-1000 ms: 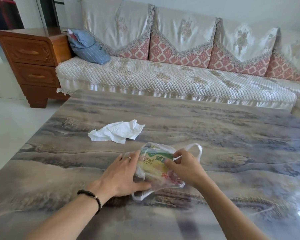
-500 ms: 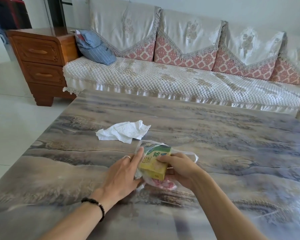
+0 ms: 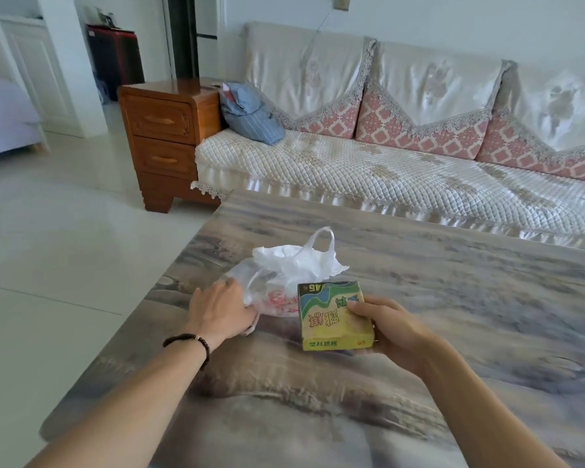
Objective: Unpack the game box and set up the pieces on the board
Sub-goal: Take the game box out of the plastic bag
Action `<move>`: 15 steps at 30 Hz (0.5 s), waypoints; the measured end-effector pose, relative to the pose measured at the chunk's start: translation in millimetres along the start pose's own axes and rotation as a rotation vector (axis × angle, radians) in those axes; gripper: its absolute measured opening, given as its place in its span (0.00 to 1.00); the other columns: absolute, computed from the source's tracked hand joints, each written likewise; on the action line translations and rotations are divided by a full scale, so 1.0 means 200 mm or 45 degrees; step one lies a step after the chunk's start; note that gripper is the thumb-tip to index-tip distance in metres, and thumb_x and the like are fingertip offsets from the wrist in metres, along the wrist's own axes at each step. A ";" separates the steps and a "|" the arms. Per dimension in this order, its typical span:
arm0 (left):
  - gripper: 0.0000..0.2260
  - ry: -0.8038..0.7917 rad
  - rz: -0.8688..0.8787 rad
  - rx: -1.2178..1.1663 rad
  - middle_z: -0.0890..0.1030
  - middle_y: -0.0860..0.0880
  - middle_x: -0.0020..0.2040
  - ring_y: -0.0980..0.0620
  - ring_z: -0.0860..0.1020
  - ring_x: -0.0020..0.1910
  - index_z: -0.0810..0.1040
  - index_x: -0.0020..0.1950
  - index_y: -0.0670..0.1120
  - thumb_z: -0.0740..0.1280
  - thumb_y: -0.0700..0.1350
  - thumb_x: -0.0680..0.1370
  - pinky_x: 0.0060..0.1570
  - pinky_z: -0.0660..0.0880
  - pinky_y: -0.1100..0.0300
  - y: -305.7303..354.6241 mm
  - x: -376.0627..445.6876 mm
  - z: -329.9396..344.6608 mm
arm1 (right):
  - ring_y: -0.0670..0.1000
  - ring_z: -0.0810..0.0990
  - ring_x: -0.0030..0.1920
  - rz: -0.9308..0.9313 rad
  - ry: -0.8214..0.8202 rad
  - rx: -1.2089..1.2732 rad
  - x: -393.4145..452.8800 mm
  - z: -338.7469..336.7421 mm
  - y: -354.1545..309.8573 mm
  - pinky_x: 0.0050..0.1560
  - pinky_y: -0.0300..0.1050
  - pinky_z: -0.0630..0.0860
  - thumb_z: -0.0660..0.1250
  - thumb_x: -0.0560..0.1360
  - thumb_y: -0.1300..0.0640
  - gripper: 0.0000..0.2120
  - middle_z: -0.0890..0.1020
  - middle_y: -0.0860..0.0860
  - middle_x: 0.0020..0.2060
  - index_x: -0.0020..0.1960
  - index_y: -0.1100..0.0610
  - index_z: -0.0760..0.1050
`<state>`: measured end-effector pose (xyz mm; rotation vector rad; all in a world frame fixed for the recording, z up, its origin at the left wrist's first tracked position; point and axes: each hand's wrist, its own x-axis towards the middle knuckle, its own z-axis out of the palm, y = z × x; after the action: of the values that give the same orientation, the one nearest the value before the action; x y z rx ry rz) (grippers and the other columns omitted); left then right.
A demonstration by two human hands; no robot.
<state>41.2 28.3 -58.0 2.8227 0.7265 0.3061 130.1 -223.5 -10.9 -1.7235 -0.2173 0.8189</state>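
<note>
A small yellow and green game box (image 3: 331, 315) with printed characters is out of its bag and closed. My right hand (image 3: 389, 329) holds it from the right side, thumb on the lid, just above the marbled table (image 3: 453, 332). The clear plastic bag (image 3: 274, 288) lies crumpled to the left of the box. My left hand (image 3: 222, 310) rests on the bag's near edge and grips it. No board or pieces are in sight.
A crumpled white tissue (image 3: 298, 261) lies just behind the bag. The table's left edge (image 3: 142, 298) drops to a white tiled floor. A quilted sofa (image 3: 402, 173) runs behind the table, with a wooden drawer cabinet (image 3: 166, 143) at its left end.
My right hand has pulled the box fully out of the bag and to the right. My left hand has drawn the bag away to the left. The camera has tilted up and left.
</note>
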 end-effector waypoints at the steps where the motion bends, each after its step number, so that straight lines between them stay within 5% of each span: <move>1: 0.20 -0.062 -0.045 -0.073 0.81 0.47 0.56 0.43 0.79 0.55 0.72 0.60 0.47 0.64 0.57 0.73 0.54 0.74 0.48 -0.03 0.00 -0.01 | 0.59 0.84 0.49 -0.007 -0.008 0.016 0.01 0.03 0.00 0.48 0.56 0.80 0.61 0.81 0.57 0.11 0.85 0.57 0.49 0.57 0.57 0.80; 4: 0.38 -0.388 -0.119 -0.285 0.63 0.48 0.76 0.43 0.58 0.75 0.59 0.74 0.50 0.70 0.60 0.69 0.72 0.53 0.36 -0.10 -0.04 -0.05 | 0.54 0.83 0.43 -0.029 0.015 0.052 0.00 0.10 0.01 0.38 0.49 0.79 0.60 0.81 0.53 0.12 0.85 0.57 0.48 0.56 0.56 0.80; 7: 0.50 -0.350 0.076 -0.275 0.40 0.49 0.79 0.48 0.34 0.76 0.44 0.79 0.51 0.72 0.62 0.69 0.72 0.35 0.39 -0.09 -0.12 -0.11 | 0.51 0.81 0.35 -0.022 0.067 0.110 -0.04 0.11 0.03 0.30 0.43 0.75 0.58 0.82 0.52 0.13 0.85 0.56 0.43 0.56 0.56 0.80; 10: 0.49 -0.165 0.410 -0.405 0.42 0.55 0.79 0.55 0.36 0.76 0.45 0.79 0.55 0.70 0.65 0.68 0.75 0.40 0.45 0.01 -0.30 -0.13 | 0.50 0.80 0.33 0.028 0.116 0.090 -0.11 0.06 0.08 0.29 0.40 0.72 0.57 0.83 0.53 0.14 0.84 0.55 0.40 0.54 0.57 0.79; 15: 0.49 -0.413 0.641 -0.477 0.54 0.56 0.78 0.54 0.57 0.75 0.42 0.79 0.56 0.70 0.66 0.69 0.70 0.57 0.60 0.28 -0.54 0.00 | 0.53 0.80 0.41 0.001 0.149 -0.060 -0.23 -0.06 0.20 0.41 0.45 0.73 0.60 0.81 0.54 0.13 0.83 0.57 0.42 0.51 0.60 0.81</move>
<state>-25.4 -72.7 -59.7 2.5549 -0.1079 0.0444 92.3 -270.0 -27.7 -1.8094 -0.1578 0.7159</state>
